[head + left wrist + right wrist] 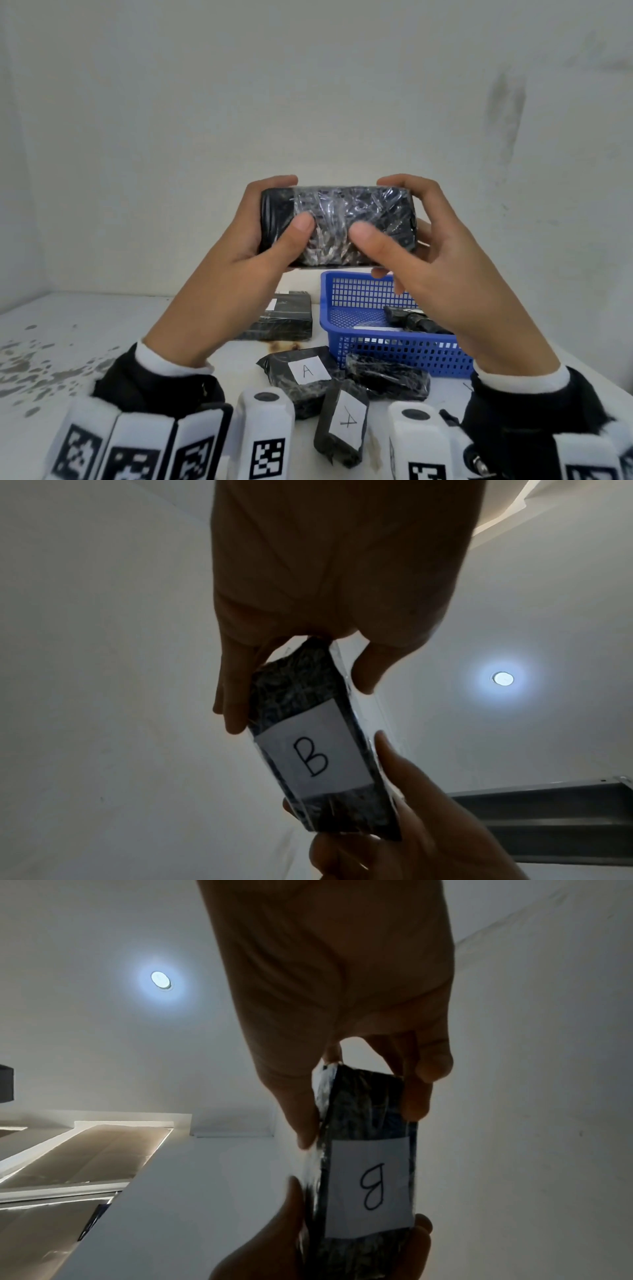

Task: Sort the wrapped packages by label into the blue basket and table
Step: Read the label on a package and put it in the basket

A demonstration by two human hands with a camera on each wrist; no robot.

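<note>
The step in hand looks like reading the label. Both hands hold one wrapped package (337, 226) up in the air, above the far edge of the counter (85, 329) and just over the back rim of the blue basket (404, 353). The left hand (260, 236) grips one end and the right hand (407, 233) grips the other, each with its thumb pressed on the near face and its fingers curled over the top and behind. The near face shows only crinkled clear wrap over black. The white label (313, 758) is on the far face, and the wrist views show it reads B.

The next move calls for choosing where this B package belongs. The two packages marked A (308, 371) and (346, 416) lie on the counter near its front edge, and the basket already holds a dark package (411, 320) whose label I cannot read. So the basket is my likely guess for B. That would mean lowering the package a short way, clearing the basket rim, and letting go with both hands.

Both forearms rise steeply from the front edge, wrists bent back a little, palms turned towards each other across the package.
</note>
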